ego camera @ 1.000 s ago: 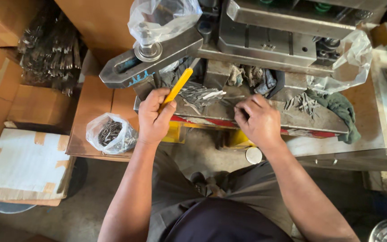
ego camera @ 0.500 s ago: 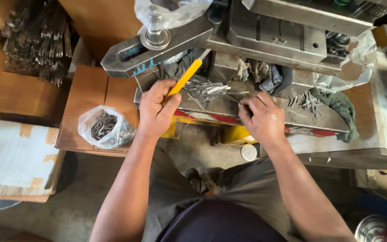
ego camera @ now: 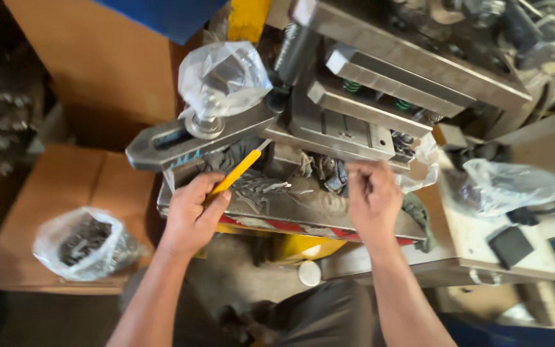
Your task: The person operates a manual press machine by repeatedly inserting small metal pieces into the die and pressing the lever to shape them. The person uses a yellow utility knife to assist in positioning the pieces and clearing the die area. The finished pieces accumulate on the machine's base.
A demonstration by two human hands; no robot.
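My left hand [ego camera: 191, 215] grips a yellow-handled tool [ego camera: 237, 171] whose tip points up toward the grey metal press die [ego camera: 348, 128]. Small metal parts [ego camera: 261, 187] lie in a heap on the press bed [ego camera: 303, 207] just right of that hand. My right hand [ego camera: 372, 196] hovers over the bed near the die's front, fingers curled and blurred by motion; whether it holds a part I cannot tell. A grey clamp arm [ego camera: 181, 141] with a bolt wrapped in clear plastic [ego camera: 225, 76] sits above my left hand.
A clear bag of metal parts [ego camera: 79, 243] rests on a brown cardboard box [ego camera: 65, 186] at the left. Another clear plastic bag [ego camera: 509, 183] and a black block [ego camera: 510, 245] lie on the white side table [ego camera: 476, 238] at the right. A green rag [ego camera: 415, 212] hangs by the bed.
The view has moved closer and tilted. My right hand has lifted from the heap of parts and shifted right toward the die. My left hand keeps the yellow tool in much the same spot.
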